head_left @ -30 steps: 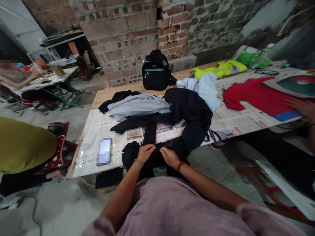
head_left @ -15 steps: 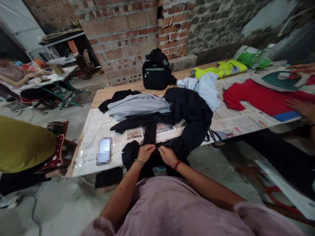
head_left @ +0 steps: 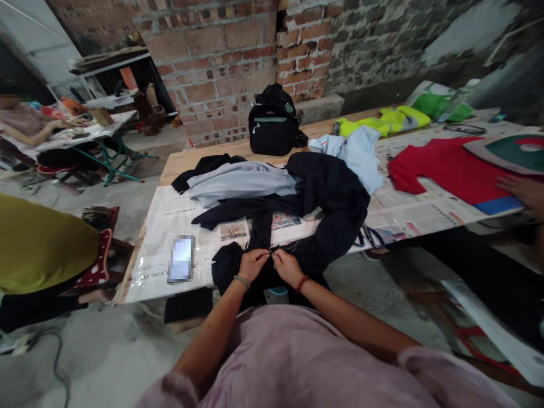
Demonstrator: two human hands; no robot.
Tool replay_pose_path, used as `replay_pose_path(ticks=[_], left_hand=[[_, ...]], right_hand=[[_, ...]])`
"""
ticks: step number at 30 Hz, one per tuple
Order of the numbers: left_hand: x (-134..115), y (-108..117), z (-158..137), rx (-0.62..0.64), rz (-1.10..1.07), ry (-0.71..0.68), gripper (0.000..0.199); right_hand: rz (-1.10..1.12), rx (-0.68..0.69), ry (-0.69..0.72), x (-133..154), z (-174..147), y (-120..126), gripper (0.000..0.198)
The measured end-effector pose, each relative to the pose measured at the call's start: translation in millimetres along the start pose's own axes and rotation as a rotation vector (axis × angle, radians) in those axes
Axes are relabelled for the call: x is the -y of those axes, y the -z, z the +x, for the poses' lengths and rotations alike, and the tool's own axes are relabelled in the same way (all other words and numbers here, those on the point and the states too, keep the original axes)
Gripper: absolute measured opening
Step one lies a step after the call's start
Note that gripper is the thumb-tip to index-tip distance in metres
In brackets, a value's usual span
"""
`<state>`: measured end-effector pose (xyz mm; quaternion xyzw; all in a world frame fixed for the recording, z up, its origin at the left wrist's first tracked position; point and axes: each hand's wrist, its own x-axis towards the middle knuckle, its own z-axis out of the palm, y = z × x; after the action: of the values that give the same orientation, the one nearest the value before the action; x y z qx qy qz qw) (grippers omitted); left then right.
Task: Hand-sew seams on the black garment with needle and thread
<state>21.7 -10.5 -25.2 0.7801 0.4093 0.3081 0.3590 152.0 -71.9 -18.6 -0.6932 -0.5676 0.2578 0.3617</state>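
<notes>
At the table's near edge, my left hand [head_left: 254, 266] is closed, thumb and fingers pinching a bit of the black garment [head_left: 327, 175]. My right hand [head_left: 288, 269] is also closed in a pinch, its fingertips almost meeting those of the left. Anything small between the right fingertips is too fine to make out. The black cloth is bunched under both hands and curves up to the right over the table. A grey piece of cloth [head_left: 242, 182] lies across its far part.
A phone [head_left: 181, 259] lies left of the hands, scissors [head_left: 370, 237] to the right. Behind are a black backpack [head_left: 273, 122], light blue cloth [head_left: 366, 156] and a yellow garment [head_left: 393, 120]. At right, a co-worker's hand [head_left: 521, 190] rests by a red garment [head_left: 437, 164] and an iron [head_left: 510, 152].
My hands stay pinched at nearly the same spot, fingertips slightly closer together. The co-worker's iron has shifted right and nearer, and eyeglasses behind it now show.
</notes>
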Motion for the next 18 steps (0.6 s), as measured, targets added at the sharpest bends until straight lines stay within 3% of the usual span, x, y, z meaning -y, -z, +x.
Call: replay_pose_path(ticks=[6,12,16,18], left_hand=[[-1.0,-1.3,-0.2,-0.018,0.015,0.015,0.016],[6.4,-2.9,0.1,0.026,0.055,-0.082,0.014],[6.5,-2.9,-1.1,0.019,0.069,-0.096,0.015],[5.9,-3.4,-1.6,-0.005,0.069,-0.083,0.015]], right_hand=[[0.066,0.041,-0.092,2.3,-5.4,6.0,0.019],[0.053,0.014,-0.132,6.6,2.6,0.3,0.019],[0.122,0.190,-0.212,8.2,-1.5,11.5,0.024],[0.059,0.298,-0.159,9.5,-3.6,29.3,0.026]])
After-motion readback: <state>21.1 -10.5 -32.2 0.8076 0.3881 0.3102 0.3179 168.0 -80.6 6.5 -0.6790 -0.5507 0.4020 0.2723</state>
